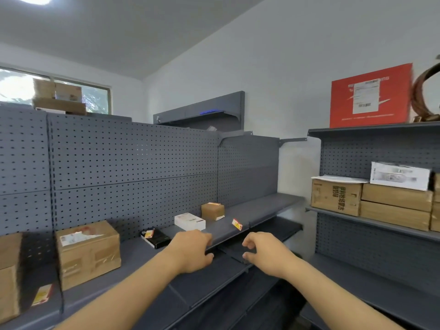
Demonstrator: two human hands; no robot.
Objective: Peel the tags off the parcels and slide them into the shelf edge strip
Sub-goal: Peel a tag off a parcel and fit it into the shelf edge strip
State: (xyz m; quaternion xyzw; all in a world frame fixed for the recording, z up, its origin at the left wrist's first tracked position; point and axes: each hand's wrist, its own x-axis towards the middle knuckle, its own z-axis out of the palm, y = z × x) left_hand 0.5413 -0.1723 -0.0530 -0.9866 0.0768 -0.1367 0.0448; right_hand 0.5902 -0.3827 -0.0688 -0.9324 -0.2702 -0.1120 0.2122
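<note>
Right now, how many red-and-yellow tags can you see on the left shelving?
3: tag on the black parcel; tag at the shelf edge; tag low at far left. Others may be hidden.

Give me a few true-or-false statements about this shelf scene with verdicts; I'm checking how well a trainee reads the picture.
1. Both hands are at the front edge of the shelf. True: the left hand and right hand are at the shelf edge strip.
2. The white box stands on top of the black box. False: the white box sits on the shelf, apart from the black box.
3. A red-and-yellow tag sits at the shelf edge right of the white box. True: the tag.
4. The red parcel lies on the floor. False: the red parcel stands on the top right shelf.
</note>
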